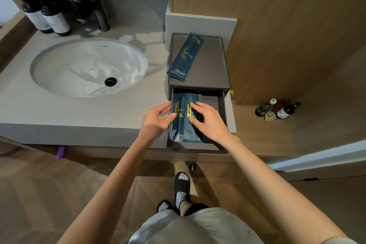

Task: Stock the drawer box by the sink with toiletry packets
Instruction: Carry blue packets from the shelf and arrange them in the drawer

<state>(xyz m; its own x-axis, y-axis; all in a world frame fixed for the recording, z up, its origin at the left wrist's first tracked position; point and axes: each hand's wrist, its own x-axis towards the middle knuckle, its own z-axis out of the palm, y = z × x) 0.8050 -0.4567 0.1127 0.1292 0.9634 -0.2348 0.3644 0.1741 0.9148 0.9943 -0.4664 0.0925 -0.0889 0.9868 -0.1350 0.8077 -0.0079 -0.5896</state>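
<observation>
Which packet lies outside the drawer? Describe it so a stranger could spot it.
Right of the sink stands a dark box with its drawer open. A blue packet lies slantwise on the box's lid. Unlike the two packets in the drawer, which the left hand and right hand touch, it lies alone and untouched.

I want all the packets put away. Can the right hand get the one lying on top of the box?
Probably yes. The packet lies uncovered on the box lid, and nothing stands between it and the right hand.
</observation>
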